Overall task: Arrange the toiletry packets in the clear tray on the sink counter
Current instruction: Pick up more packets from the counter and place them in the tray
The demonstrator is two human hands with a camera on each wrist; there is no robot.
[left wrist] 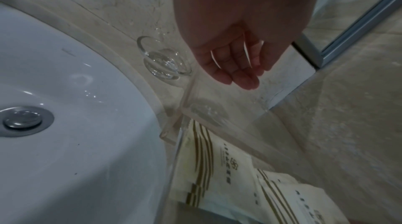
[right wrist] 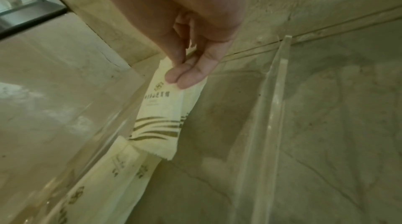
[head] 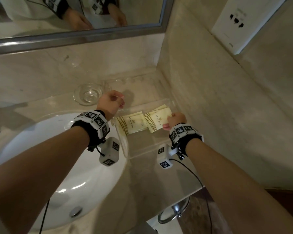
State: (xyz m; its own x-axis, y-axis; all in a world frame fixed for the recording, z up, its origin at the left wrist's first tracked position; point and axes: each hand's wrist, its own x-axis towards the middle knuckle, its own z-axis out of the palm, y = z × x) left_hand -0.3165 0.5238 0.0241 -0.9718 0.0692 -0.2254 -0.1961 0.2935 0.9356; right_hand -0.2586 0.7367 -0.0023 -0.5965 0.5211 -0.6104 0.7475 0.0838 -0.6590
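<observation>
A clear acrylic tray (head: 125, 149) sits on the marble counter, right of the sink. Two overlapping sets of cream toiletry packets with gold stripes lie in it, one at the left (head: 134, 124) and one at the right (head: 157, 120). My right hand (head: 174, 120) pinches the right packet (right wrist: 161, 110) between thumb and fingertips (right wrist: 185, 76), its far end raised over the left packet (right wrist: 121, 172). My left hand (head: 112, 102) hovers at the tray's far-left corner (left wrist: 187, 97) with fingers (left wrist: 239, 73) loosely curled and holding nothing. Whether it touches the wall I cannot tell.
A small clear glass dish (head: 88, 94) stands just left of the tray's far corner. The white sink basin (head: 74, 166) fills the left side. A tiled side wall (head: 210, 98) runs close along the tray's right. A framed mirror (head: 74, 36) hangs behind.
</observation>
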